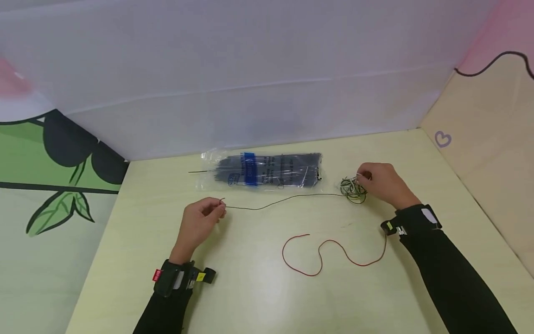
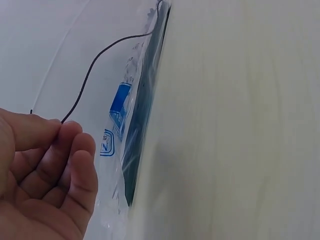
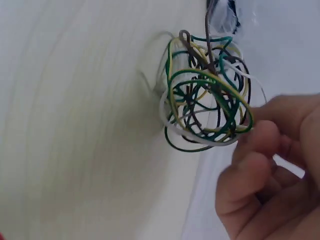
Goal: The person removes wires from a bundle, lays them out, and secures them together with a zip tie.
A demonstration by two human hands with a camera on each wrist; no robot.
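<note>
My right hand [image 1: 381, 183] pinches a tangled bundle of wires [image 1: 352, 189] above the right side of the table. In the right wrist view the wire bundle [image 3: 210, 100] shows green, yellow, white and dark loops. A dark wire [image 1: 283, 200] runs from it leftward, sagging a little, to my left hand [image 1: 203, 218]. Thumb and fingertips of that hand pinch the wire near its end, and a short tip sticks out past them. In the left wrist view the dark wire [image 2: 85, 82] curves up and away from the fingers.
A clear plastic bag of dark grey strips [image 1: 288, 169], with a blue label, lies behind the wire. Nearer me, a red wire [image 1: 321, 260] lies in loose curves on the pale table [image 1: 250, 297]. White cloth [image 1: 267, 111] rises behind, and a printed panel [image 1: 496, 153] borders the right.
</note>
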